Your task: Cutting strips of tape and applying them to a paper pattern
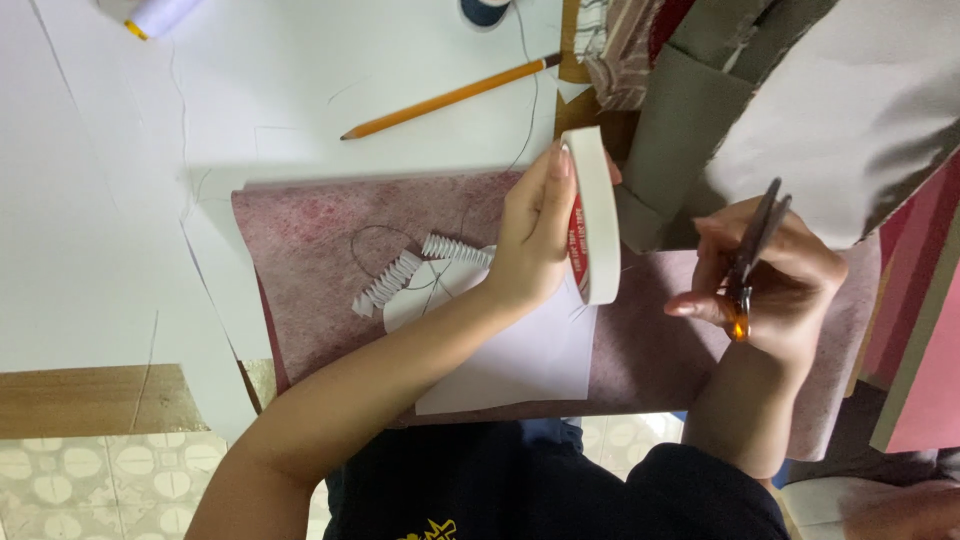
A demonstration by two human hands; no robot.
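My left hand (530,235) grips a white roll of tape (598,215) with a red inner core, held on edge above a mottled pink sheet (310,250). My right hand (775,280) holds a pair of scissors (752,250) with orange-tipped handles, blades pointing up and away, just right of the roll. On the pink sheet lie pleated white paper strips (400,275), a white cut-out shape (425,300) and a loop of dark thread. A plain white paper sheet (530,365) lies under my left wrist.
A yellow pencil (450,97) lies on the white paper covering (90,200) at the top. Grey folded card (690,130) and a silvery sheet (860,110) rise at the top right. Pink card sheets (925,350) lean at the right edge. A thread spool (160,12) sits top left.
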